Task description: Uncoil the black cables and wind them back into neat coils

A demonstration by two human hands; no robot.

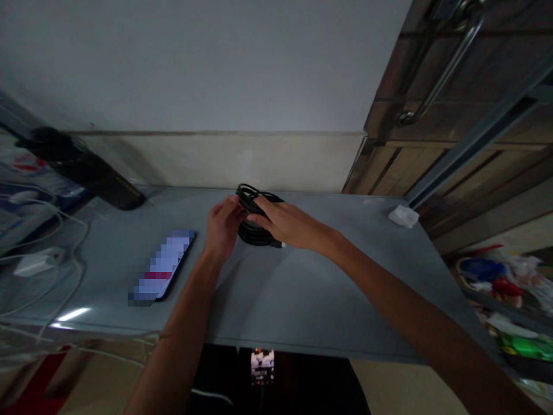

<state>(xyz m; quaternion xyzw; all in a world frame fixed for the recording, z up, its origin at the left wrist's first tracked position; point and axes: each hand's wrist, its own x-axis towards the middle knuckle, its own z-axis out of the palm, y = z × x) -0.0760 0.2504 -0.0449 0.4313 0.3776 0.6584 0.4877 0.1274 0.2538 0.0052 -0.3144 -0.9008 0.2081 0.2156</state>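
A coiled black cable (258, 235) rests on the grey table (337, 311), close to its back edge. A plug with a pale tip shows at the coil's lower right. My left hand (222, 227) is at the coil's left side, fingers closed on its upper loops. From the right, my right hand (287, 222) reaches over the coil, thumb and fingers around some of its strands. Parts of the coil are hidden behind both hands.
A phone (166, 265) with a lit screen lies left of my left arm. Further left are a black bottle (90, 167), white cords and a white adapter (38, 261). Crumpled white paper (404, 216) sits at the right end. A second lit phone (262, 366) is below the table's front edge.
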